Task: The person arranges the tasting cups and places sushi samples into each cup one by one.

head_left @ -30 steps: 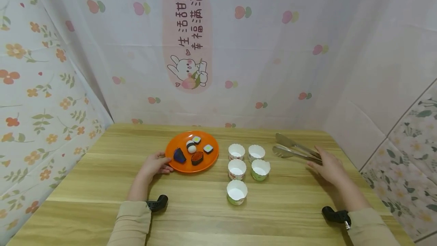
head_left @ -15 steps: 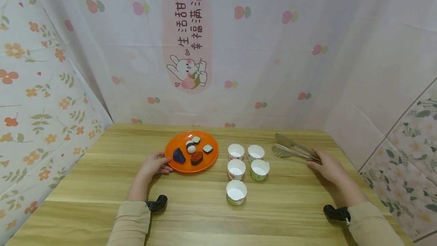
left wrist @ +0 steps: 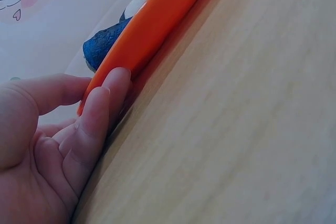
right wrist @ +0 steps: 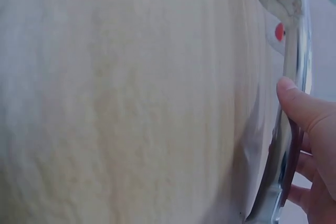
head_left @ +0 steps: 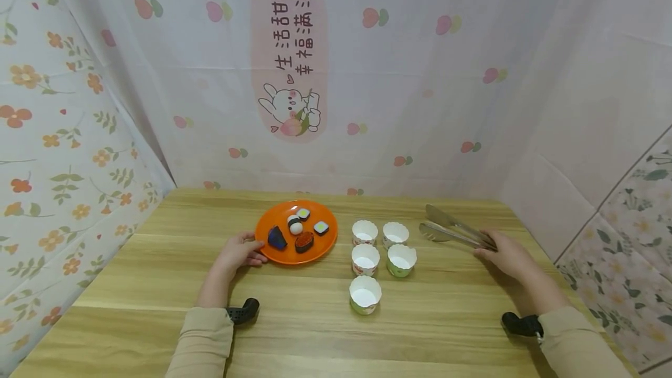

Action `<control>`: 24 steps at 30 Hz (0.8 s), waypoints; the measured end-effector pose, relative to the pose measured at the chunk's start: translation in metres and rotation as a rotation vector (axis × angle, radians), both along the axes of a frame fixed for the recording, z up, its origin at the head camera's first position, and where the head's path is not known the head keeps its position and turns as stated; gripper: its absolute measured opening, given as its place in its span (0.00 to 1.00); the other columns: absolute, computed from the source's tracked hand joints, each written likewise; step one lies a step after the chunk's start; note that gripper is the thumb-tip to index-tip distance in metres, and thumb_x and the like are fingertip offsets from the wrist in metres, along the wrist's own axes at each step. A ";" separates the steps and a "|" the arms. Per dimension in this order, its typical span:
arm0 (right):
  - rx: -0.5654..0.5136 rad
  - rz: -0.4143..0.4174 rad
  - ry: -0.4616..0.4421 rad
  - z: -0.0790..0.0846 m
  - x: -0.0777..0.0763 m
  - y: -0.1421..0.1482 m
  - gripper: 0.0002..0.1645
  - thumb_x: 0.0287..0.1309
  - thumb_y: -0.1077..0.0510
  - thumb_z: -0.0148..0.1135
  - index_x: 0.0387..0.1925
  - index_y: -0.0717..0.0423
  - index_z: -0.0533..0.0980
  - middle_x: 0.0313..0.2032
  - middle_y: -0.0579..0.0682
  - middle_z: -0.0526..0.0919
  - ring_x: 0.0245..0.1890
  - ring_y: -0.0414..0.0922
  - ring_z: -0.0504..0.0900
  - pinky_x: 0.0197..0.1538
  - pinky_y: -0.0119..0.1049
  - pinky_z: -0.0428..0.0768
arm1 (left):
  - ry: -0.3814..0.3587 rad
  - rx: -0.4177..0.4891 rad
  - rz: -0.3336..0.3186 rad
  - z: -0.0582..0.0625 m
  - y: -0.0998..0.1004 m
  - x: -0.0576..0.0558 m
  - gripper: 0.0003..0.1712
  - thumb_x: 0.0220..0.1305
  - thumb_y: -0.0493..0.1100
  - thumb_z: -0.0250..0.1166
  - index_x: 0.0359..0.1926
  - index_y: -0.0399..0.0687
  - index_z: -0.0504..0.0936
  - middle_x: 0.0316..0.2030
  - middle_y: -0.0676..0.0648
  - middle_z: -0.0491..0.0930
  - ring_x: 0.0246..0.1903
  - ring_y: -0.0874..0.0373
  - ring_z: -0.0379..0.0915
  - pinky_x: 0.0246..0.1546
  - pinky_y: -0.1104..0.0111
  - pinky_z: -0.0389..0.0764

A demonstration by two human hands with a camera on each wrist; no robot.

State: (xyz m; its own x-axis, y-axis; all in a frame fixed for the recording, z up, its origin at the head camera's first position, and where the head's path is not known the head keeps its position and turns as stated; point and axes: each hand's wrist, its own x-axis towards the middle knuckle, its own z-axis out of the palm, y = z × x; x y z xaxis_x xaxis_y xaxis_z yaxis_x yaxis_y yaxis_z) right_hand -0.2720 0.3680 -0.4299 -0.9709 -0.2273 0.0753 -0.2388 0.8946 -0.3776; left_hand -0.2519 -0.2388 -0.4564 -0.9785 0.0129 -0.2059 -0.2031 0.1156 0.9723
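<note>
An orange plate [head_left: 278, 254] lies at the back left of the table, and my left hand [head_left: 240, 252] pinches its left rim. The left wrist view shows the thumb over the rim and fingers [left wrist: 94, 114] under it. On the plate are a dark blue piece [head_left: 276, 238], a red-topped sushi piece [head_left: 304, 242], a white piece with a black band [head_left: 296, 226] and two small white-and-dark rolls [head_left: 321, 227]. At the right, my right hand [head_left: 506, 255] holds metal tongs [head_left: 454, 232] by the handle end. Their two arms are spread apart, tips pointing left.
Several paper baking cups [head_left: 364, 294] with scalloped rims stand between the plate and the tongs. The wooden table [head_left: 315, 331] ends at a patterned curtain [head_left: 409, 104] at the back. Black wrist cameras [head_left: 244, 311] sit on both forearms.
</note>
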 end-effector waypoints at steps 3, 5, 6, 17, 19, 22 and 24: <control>0.007 0.014 0.010 0.001 0.001 0.000 0.41 0.62 0.50 0.63 0.65 0.73 0.60 0.59 0.76 0.64 0.57 0.72 0.65 0.54 0.66 0.66 | 0.003 -0.001 0.000 0.000 0.000 0.000 0.29 0.70 0.36 0.55 0.66 0.27 0.58 0.29 0.42 0.82 0.23 0.56 0.81 0.27 0.70 0.82; 0.016 0.021 0.016 0.001 0.002 0.000 0.41 0.62 0.50 0.63 0.65 0.73 0.60 0.59 0.76 0.65 0.56 0.72 0.65 0.53 0.66 0.67 | 0.006 -0.002 0.001 0.000 0.001 0.000 0.29 0.70 0.36 0.55 0.66 0.27 0.58 0.29 0.42 0.81 0.23 0.56 0.81 0.27 0.70 0.82; 0.020 0.025 0.025 0.001 0.003 0.000 0.41 0.61 0.50 0.63 0.65 0.72 0.61 0.58 0.75 0.66 0.56 0.72 0.66 0.53 0.65 0.68 | 0.006 -0.001 0.003 0.000 0.001 0.000 0.29 0.70 0.36 0.55 0.66 0.27 0.58 0.29 0.42 0.81 0.23 0.56 0.81 0.27 0.70 0.83; -0.028 0.036 0.076 -0.002 0.009 -0.002 0.37 0.61 0.49 0.64 0.62 0.71 0.64 0.50 0.72 0.74 0.48 0.67 0.74 0.45 0.62 0.73 | -0.003 -0.006 0.006 0.002 0.002 0.002 0.28 0.70 0.36 0.55 0.66 0.27 0.58 0.28 0.43 0.81 0.23 0.56 0.81 0.27 0.71 0.82; -0.034 0.029 0.086 -0.002 0.010 -0.003 0.37 0.62 0.49 0.63 0.62 0.71 0.64 0.50 0.71 0.75 0.48 0.66 0.75 0.45 0.62 0.73 | -0.005 -0.005 0.006 0.002 0.002 0.001 0.28 0.70 0.36 0.55 0.66 0.27 0.58 0.28 0.43 0.81 0.23 0.56 0.81 0.27 0.71 0.82; -0.035 0.019 0.099 -0.001 0.012 -0.005 0.37 0.62 0.48 0.63 0.61 0.70 0.65 0.48 0.69 0.76 0.45 0.63 0.76 0.42 0.60 0.74 | -0.006 -0.002 0.005 0.001 0.002 0.001 0.28 0.70 0.36 0.55 0.66 0.27 0.58 0.28 0.43 0.81 0.23 0.56 0.81 0.27 0.71 0.82; -0.031 0.009 0.110 0.001 0.014 -0.007 0.36 0.61 0.48 0.63 0.60 0.70 0.66 0.47 0.68 0.76 0.43 0.61 0.77 0.41 0.59 0.74 | -0.005 -0.003 0.004 0.001 0.002 0.001 0.28 0.70 0.36 0.55 0.65 0.27 0.58 0.28 0.43 0.81 0.23 0.56 0.81 0.27 0.71 0.82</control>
